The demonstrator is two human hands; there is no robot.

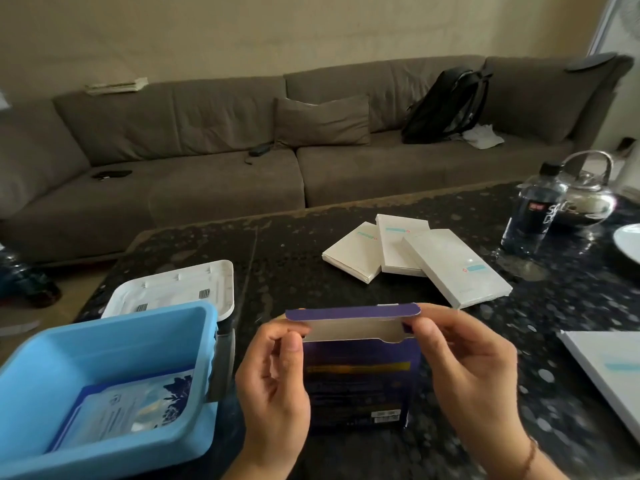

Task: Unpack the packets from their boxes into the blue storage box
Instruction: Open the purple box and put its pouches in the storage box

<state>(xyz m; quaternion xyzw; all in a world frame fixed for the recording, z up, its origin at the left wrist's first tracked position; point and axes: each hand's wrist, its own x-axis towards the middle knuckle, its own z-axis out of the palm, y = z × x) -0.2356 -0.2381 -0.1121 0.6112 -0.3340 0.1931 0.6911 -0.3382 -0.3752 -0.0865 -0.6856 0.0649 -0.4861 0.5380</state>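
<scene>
Upright purple box, flap open; three white boxes behind; packet flat inside blue storage box.

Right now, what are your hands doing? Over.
Both grips on purple box: left hand, right hand. Purple box flap open. Blue storage box holds one packet. Nothing in the way.

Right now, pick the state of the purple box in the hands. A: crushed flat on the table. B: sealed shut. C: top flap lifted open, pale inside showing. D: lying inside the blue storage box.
C: the purple box is held upright between the left hand and the right hand, its top flap raised so the pale inside shows, beside the blue storage box.
</scene>
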